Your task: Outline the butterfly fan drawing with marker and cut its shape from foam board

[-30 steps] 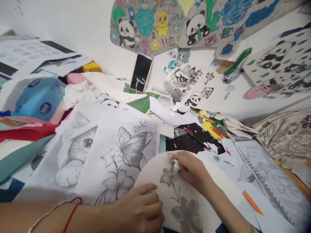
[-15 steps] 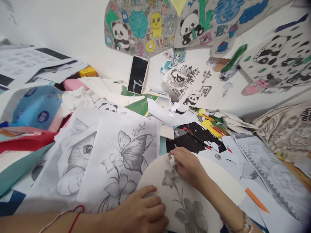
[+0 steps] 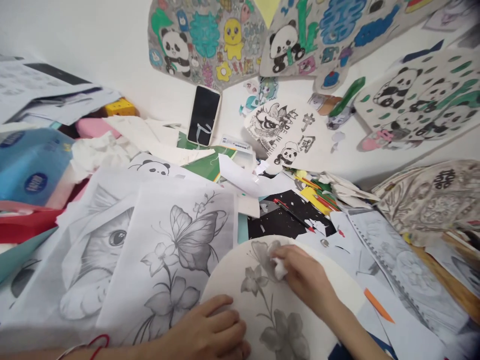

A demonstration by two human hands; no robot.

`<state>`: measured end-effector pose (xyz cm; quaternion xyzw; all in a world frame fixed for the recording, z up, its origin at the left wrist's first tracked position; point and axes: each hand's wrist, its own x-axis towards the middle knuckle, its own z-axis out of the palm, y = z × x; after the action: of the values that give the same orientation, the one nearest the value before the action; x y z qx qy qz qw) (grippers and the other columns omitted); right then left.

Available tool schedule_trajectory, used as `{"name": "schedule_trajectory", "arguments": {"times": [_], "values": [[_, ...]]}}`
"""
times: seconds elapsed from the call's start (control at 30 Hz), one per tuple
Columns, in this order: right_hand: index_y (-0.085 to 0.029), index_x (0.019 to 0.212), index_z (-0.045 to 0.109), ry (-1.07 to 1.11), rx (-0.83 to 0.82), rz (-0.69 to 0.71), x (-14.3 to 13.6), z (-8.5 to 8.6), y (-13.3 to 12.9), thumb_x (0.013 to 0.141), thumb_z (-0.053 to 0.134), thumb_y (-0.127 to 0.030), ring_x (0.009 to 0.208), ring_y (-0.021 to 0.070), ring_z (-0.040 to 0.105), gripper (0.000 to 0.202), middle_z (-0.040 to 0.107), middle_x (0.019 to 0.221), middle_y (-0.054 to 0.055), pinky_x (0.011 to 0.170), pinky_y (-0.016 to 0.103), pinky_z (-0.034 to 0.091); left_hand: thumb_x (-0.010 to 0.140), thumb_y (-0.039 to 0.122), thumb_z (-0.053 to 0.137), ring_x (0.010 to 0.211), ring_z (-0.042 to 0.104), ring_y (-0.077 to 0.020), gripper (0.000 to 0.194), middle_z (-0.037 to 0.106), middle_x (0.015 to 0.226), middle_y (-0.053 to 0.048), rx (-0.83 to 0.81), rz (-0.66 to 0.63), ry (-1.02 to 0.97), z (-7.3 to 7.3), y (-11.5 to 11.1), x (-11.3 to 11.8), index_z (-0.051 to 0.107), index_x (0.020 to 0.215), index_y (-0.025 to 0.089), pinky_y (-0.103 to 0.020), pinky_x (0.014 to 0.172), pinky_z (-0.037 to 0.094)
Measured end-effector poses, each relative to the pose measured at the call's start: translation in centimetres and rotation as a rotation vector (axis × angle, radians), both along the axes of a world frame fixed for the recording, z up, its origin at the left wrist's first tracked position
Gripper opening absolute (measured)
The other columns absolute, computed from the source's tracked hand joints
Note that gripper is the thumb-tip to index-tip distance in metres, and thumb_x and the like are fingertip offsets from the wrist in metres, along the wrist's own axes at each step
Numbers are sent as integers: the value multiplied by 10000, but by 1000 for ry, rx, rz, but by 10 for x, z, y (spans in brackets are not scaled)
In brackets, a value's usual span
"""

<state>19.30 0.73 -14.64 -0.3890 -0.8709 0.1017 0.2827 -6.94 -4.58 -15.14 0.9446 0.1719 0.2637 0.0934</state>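
Note:
A round off-white sheet (image 3: 224, 275) lies in front of me, with grey shaded flowers and the wings of a butterfly drawn on it. Pinched in the fingers of my right hand (image 3: 305, 277) is a small wad of white tissue (image 3: 279, 269), pressed against the butterfly's wing near the sheet's upper edge. My left hand (image 3: 210, 327) rests on the sheet's lower left edge, fingers loosely bent and apart, holding nothing. Left of the sheet lies a printed picture (image 3: 221, 197) of the same butterfly and flowers, partly covered by my left forearm.
A cat picture (image 3: 93, 275) lies farther left, near a blue tissue pack (image 3: 32, 165) and crumpled tissue (image 3: 92, 155). A phone (image 3: 204, 116) leans on the wall. A red pen (image 3: 292, 214), an orange strip (image 3: 378, 305) and a spiral sketchbook (image 3: 401, 265) lie right.
My right hand has moved the tissue slightly right and down across the sheet, and grey wing shading now shows where the hand was. The view has shifted a little. My left hand stays on the sheet.

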Motion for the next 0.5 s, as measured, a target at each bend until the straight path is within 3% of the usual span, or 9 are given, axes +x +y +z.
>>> {"name": "schedule_trajectory", "arguments": {"times": [0.13, 0.5], "values": [[-218, 762, 431, -55, 62, -53, -9, -11, 6, 722, 321, 69, 907, 174, 573, 310, 629, 927, 34, 730, 315, 499, 909, 115, 470, 785, 606, -135, 156, 670, 848, 3, 8, 18, -35, 1, 1, 1, 617, 917, 166, -319, 951, 428], [-210, 814, 492, -89, 90, -113, -10, -13, 14, 768, 330, 47, 906, 179, 570, 308, 626, 914, 49, 742, 316, 491, 933, 111, 371, 789, 601, -146, 250, 673, 842, -24, -10, 0, -43, 3, 2, 1, 618, 941, 152, -323, 937, 446]]}}
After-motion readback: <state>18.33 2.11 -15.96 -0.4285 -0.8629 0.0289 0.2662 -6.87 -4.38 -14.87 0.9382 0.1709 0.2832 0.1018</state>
